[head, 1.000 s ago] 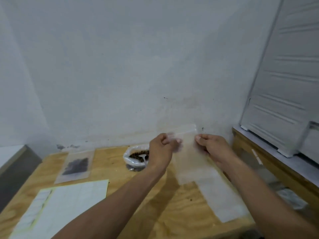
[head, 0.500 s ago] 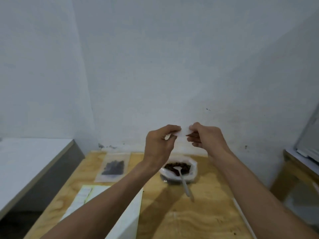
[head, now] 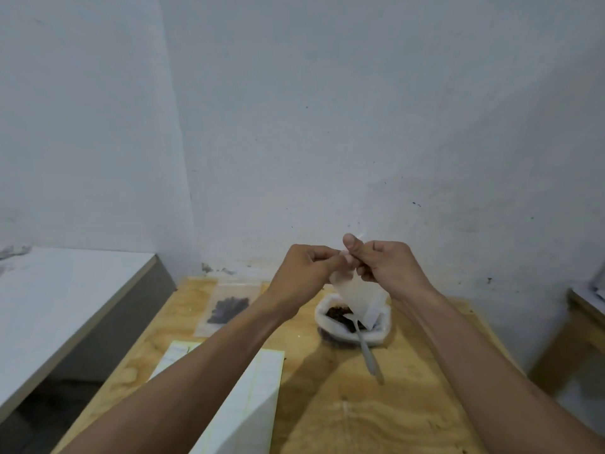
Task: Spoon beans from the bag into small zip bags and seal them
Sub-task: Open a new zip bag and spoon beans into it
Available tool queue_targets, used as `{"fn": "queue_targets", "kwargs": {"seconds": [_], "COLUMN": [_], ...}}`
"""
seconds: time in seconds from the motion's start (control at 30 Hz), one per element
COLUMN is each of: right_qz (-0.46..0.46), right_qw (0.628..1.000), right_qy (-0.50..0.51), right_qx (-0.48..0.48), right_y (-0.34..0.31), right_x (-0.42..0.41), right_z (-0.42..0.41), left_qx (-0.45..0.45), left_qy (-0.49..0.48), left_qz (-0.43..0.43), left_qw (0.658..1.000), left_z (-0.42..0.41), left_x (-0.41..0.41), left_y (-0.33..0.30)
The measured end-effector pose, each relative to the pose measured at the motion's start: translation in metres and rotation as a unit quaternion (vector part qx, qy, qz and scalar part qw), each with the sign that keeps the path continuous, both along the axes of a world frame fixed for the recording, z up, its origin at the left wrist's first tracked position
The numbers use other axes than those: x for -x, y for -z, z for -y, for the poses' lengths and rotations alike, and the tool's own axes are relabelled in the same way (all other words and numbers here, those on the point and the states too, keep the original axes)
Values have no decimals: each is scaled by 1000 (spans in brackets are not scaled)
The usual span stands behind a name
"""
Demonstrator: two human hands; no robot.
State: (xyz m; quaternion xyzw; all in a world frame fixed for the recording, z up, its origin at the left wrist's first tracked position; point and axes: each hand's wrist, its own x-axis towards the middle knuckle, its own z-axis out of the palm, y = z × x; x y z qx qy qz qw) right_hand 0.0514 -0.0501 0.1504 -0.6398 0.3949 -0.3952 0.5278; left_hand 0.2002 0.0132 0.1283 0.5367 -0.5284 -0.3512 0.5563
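Since half a sec ago your hands have closed in on each other and the small zip bag (head: 355,298) now hangs down in plain sight below them, where before only a sliver of it showed between your fingertips. Your left hand (head: 306,273) and right hand (head: 388,268) are both up in front of the wall, fingers curled tight and pinching the bag's top edge from either side; right thumb sticks up over it. The bag hangs tilted, lower corner dipping in front of the bean bag (head: 353,322) on the counter (head: 393,414), and it looks empty, tho it's translucent so hard to be 100% sure. Can't tell if the mouth is parted yet; looks to me like you're working the zip open, so filling hasn't begun on this one. Spoon (head: 366,348) sits w/ its bowl in the beans and handle pointing toward you, free, nobody touching it. One filled zip bag (head: 229,308) lies flat to the left near the wall, so at least one is prob done. Paper sheets (head: 242,401) sit at the near left. Next, I'd guess: get the mouth open, hold it w/ left, free up right for the spoon. Thin film, so it may cling shut.
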Motion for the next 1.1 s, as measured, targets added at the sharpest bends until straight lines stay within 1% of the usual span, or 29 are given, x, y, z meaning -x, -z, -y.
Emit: {"fn": "queue_targets", "kwargs": {"seconds": [0.07,0.13,0.23,0.3,0.43,0.5,0.57,0.6,0.63,0.7,0.73,0.8,0.83,0.87,0.93,1.0,1.03,1.1], "right_qz": [2,2,-6,-13,-38,-42,-40,-38,-36,-18,-13,-11,-17,-23,-26,-48,-74,-124], "right_qw": [1000,999,997,995,992,991,993,995,997,998,998,999,999,999,997,994,992,987], "right_qy": [-18,-42,-82,-101,-117,-123,-110,-90,-62,-21,-15,-24,-36,-47,-66,-91,-99,-105], "right_qx": [-5,-3,-4,-1,1,-8,-17,-25,-32,-51,-57,-41,-23,-11,-26,-40,-34,-15], "right_y": [2,4,9,9,8,8,9,8,7,3,0,-7,-9,-12,-11,-6,-2,3], "right_x": [2,5,9,11,14,15,13,11,8,5,6,8,9,8,4,-3,-7,-12], "right_z": [1,2,4,6,12,13,13,11,10,14,17,23,27,28,31,34,35,36], "left_qx": [-21,-19,-4,2,22,10,5,12,27,72,95,137,133,106,40,13,3,-9], "left_qy": [20,16,-54,-96,-137,-169,-190,-191,-192,-195,-196,-161,-123,-75,2,28,28,12], "left_qz": [-15,2,73,101,110,84,72,81,103,182,224,271,298,336,406,471,488,495], "left_qw": [999,1000,996,990,984,982,979,978,976,961,950,939,937,933,913,882,872,869], "left_z": [1,2,3,2,0,6,15,18,20,18,15,7,4,2,2,4,6,6], "left_x": [-5,-6,0,7,19,16,10,9,8,11,12,8,4,-2,-14,-24,-29,-36], "left_y": [-1,1,5,7,9,11,9,9,9,7,4,-4,-8,-11,-15,-17,-16,-15]}}
